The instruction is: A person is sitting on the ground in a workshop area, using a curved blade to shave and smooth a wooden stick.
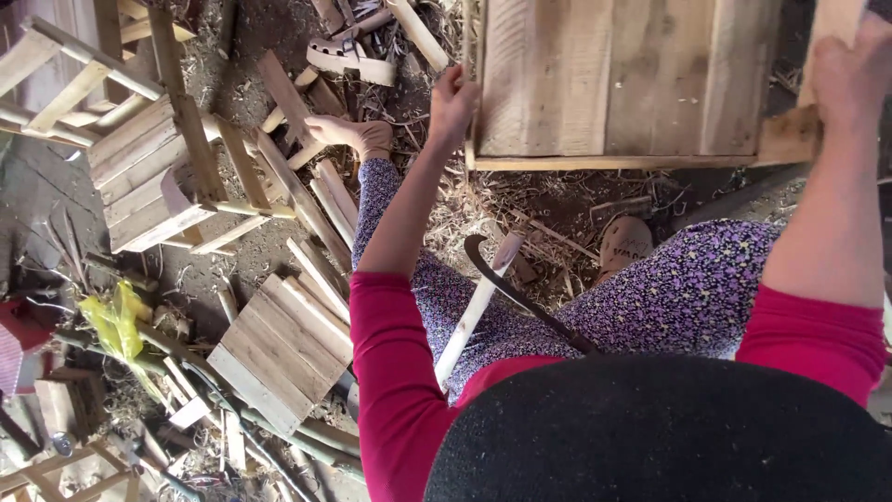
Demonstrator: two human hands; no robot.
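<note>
I watch from far and start with the biggest thing. The panel [623, 79] fills the upper middle and upper right of the frame. It is made of pale planks side by side, with a thin batten along its lower edge. I judge it stiff and rather heavy for its size, because several boards are joined. The wood looks rough and dry, so it should not slip, but splinters are possible. It is not fragile. The best places to take hold are the two side edges, where a hand can wrap around the frame.

The left hand [452, 98] is at the upper middle, closed around the left edge of the panel, fingers curled on the wood. The right hand [850, 79] is at the upper right corner, laid on a post [830, 23] at the right side of the panel; it seems to grip, but I cannot tell how tightly, because the frame edge cuts it.

Lower, across the lap [688, 288] in the middle, lies a sickle [520, 293], dark and curved, and beside it a pale stick [476, 311]. Both rest free, no hand touches them.

At the left of the frame a smaller slat piece [283, 349] lies on the ground, and a crate [149, 172] stands above it. Shavings [483, 209] cover the ground below the panel.
</note>
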